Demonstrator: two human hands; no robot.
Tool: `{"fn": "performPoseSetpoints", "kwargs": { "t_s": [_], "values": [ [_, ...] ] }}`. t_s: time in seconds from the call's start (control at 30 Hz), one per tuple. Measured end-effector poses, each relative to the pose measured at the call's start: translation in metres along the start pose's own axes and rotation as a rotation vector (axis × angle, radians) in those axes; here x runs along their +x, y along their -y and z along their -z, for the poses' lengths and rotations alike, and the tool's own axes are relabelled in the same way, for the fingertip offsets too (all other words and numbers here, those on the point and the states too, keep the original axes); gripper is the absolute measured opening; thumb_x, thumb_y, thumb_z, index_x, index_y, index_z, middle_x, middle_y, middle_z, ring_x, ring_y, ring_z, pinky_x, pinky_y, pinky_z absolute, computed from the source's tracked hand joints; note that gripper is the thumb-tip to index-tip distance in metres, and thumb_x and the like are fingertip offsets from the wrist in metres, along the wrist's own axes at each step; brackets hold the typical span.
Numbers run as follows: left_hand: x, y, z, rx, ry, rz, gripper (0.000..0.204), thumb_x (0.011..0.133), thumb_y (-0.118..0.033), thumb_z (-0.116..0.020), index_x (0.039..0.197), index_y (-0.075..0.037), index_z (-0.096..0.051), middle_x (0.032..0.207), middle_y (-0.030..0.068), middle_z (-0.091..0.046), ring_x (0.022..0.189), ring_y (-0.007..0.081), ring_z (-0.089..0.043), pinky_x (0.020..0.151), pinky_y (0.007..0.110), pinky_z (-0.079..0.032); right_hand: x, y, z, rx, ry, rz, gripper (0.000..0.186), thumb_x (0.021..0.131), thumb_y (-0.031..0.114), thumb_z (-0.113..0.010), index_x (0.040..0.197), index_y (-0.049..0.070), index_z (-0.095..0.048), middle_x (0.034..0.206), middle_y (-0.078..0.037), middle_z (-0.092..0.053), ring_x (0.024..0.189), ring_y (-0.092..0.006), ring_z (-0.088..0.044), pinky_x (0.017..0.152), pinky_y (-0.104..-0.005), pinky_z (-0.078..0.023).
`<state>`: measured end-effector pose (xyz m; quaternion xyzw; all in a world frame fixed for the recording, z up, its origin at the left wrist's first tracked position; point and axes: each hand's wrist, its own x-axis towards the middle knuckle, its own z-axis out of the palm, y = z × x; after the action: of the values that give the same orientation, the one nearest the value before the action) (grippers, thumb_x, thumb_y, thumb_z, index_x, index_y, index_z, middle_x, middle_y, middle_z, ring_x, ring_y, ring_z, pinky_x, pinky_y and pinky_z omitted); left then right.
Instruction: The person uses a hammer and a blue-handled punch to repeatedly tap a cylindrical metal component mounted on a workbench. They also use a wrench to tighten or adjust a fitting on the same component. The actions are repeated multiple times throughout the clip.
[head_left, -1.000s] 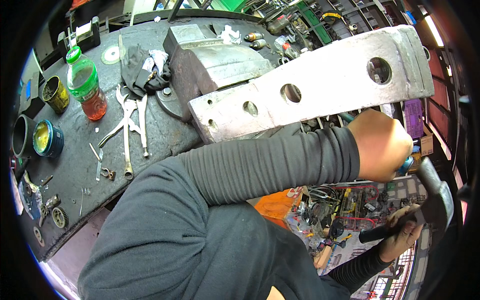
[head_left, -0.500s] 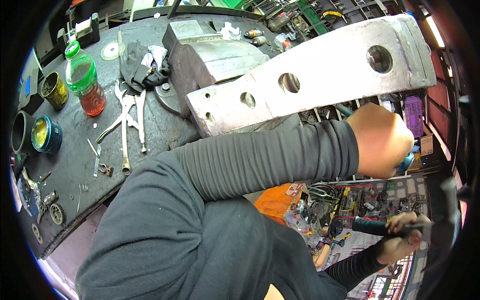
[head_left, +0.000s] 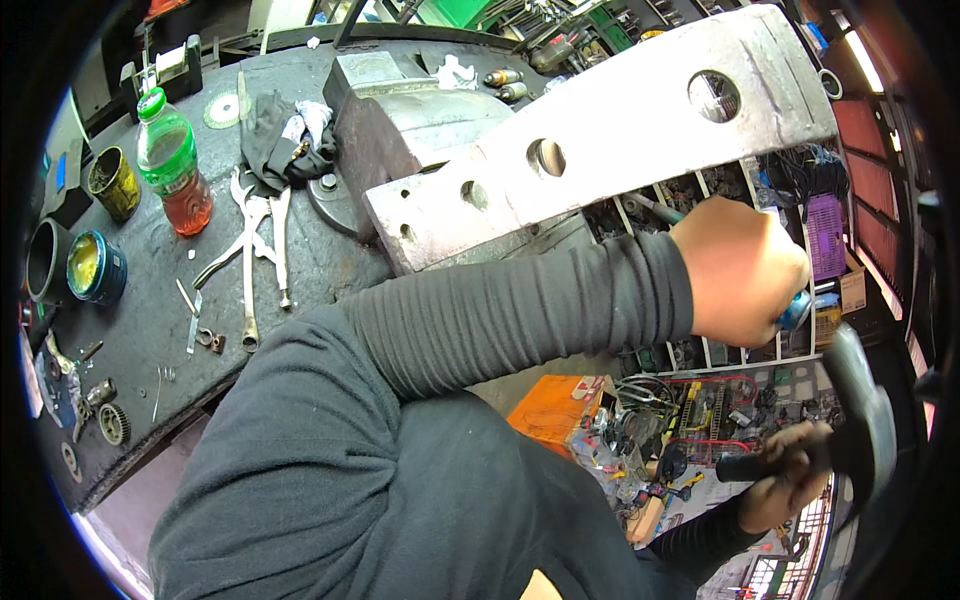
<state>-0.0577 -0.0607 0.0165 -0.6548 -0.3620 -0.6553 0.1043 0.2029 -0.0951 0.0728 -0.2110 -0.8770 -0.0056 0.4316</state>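
Observation:
My left hand [head_left: 740,272] is wrapped tightly round a rod-like tool. A grey-green shaft [head_left: 657,208] shows on one side of the fist and a blue end [head_left: 796,311] on the other; its exact kind is hidden. Beside that fist is a thick pale metal bar [head_left: 630,130] with round holes through it, slanting up to the right from a heavy bench vise [head_left: 420,118]. Lower right, my right hand [head_left: 790,478] grips a hammer [head_left: 862,410] by its dark handle, with the metal head raised apart from the left fist.
On the dark workbench [head_left: 330,270] stand a green-capped bottle [head_left: 175,165], a yellow can [head_left: 114,185] and a grease tub [head_left: 95,268]. Locking pliers [head_left: 280,240], a socket wrench [head_left: 249,300] and a dark cloth [head_left: 280,140] lie near the vise. An orange box [head_left: 548,412] sits below.
The bar and my left fist appear farther left in view. My right hand has shifted slightly left and down, and the hammer head, blurred before, now shows more clearly.

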Motion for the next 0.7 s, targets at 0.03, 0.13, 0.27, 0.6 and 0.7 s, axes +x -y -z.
{"fn": "performPoseSetpoints", "kwargs": {
  "t_s": [0.03, 0.13, 0.27, 0.6, 0.7],
  "values": [
    [0.0, 0.0, 0.0, -0.011, -0.017, -0.014, 0.022, 0.056, -0.021, -0.071, 0.07, -0.009, -0.06, 0.063, 0.0115, -0.059, 0.062, 0.0327, -0.063, 0.053, 0.043, -0.051, 0.002, 0.006, 0.002, 0.127, -0.037, 0.047, 0.033, 0.098, 0.03, -0.049, 0.102, -0.001, -0.041, 0.067, -0.008, -0.043, 0.057, -0.0128, -0.044, 0.051, -0.0241, -0.037],
    [-0.001, -0.001, -0.001, -0.04, -0.045, -0.035, 0.023, 0.055, -0.021, -0.072, 0.07, -0.009, -0.06, 0.062, 0.0116, -0.059, 0.061, 0.0331, -0.063, 0.053, 0.043, -0.05, 0.004, 0.01, 0.0, 0.453, -0.049, -0.047, 0.033, 0.097, 0.032, -0.051, 0.095, 0.001, -0.04, 0.066, -0.008, -0.045, 0.055, -0.0127, -0.045, 0.05, -0.0243, -0.036],
    [-0.005, 0.001, 0.003, 0.007, -0.032, -0.033, 0.023, 0.055, -0.021, -0.072, 0.069, -0.009, -0.059, 0.061, 0.0112, -0.059, 0.06, 0.0333, -0.062, 0.052, 0.043, -0.05, -0.001, -0.016, -0.003, 0.141, 0.12, -0.055, 0.033, 0.1, 0.027, -0.049, 0.117, 0.0, -0.044, 0.076, -0.007, -0.047, 0.056, -0.0104, -0.042, 0.049, -0.0221, -0.036],
    [-0.015, 0.001, -0.002, 0.007, -0.057, -0.089, 0.021, 0.057, -0.021, -0.07, 0.067, -0.008, -0.056, 0.059, 0.0117, -0.056, 0.058, 0.0342, -0.06, 0.051, 0.043, -0.048, -0.017, -0.022, 0.004, 0.227, 0.025, -0.198, 0.032, 0.098, 0.031, -0.049, 0.097, -0.001, -0.043, 0.071, -0.008, -0.044, 0.055, -0.0128, -0.042, 0.049, -0.0242, -0.035],
    [-0.015, -0.001, -0.001, -0.007, -0.075, -0.102, 0.02, 0.058, -0.021, -0.069, 0.067, -0.009, -0.055, 0.059, 0.0119, -0.056, 0.057, 0.0342, -0.06, 0.05, 0.044, -0.048, -0.01, 0.0, 0.009, 0.376, 0.037, 0.124, 0.037, 0.096, 0.035, -0.053, 0.099, -0.001, -0.043, 0.069, -0.007, -0.044, 0.056, -0.0132, -0.042, 0.049, -0.0247, -0.035]
  ]
}}
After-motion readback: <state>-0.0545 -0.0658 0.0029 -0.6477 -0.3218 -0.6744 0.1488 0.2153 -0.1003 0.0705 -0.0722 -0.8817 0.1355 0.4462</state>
